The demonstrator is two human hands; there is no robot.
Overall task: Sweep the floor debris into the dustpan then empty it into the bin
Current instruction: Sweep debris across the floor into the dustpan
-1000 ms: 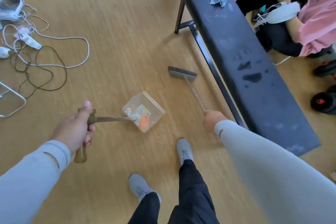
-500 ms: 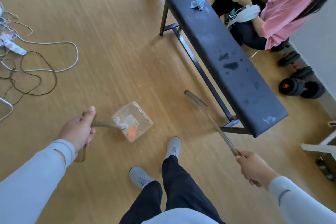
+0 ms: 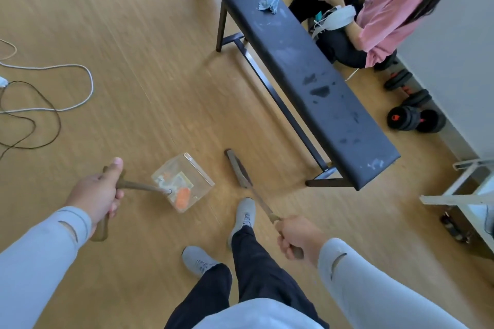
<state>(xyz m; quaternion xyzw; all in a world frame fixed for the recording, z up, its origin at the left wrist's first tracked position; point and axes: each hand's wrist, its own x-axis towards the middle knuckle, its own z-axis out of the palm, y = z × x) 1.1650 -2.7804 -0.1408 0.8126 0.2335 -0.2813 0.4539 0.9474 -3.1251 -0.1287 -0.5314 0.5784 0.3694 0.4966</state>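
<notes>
A clear plastic dustpan [image 3: 196, 176] on a long brown handle hangs just above the wooden floor in front of me. Inside it lie white and orange scraps of debris [image 3: 177, 188]. My left hand [image 3: 97, 195] grips the dustpan's handle, thumb stretched along the top. My right hand [image 3: 295, 236] grips the thin handle of a broom, whose dark head [image 3: 238, 168] sits near the floor right of the dustpan, beside my front shoe. No bin is in view.
A long dark bench [image 3: 307, 75] with a crumpled cloth [image 3: 268, 4] runs along the right. A seated person in pink [image 3: 385, 8] is behind it, dumbbells [image 3: 414, 117] by the wall. Cables [image 3: 45, 99] lie on the floor at left. A white frame [image 3: 459, 195] stands far right.
The broom head has swung from near the bench toward the dustpan and my feet, and my right hand drew in closer. The view has turned right, and the dustpan stays held.
</notes>
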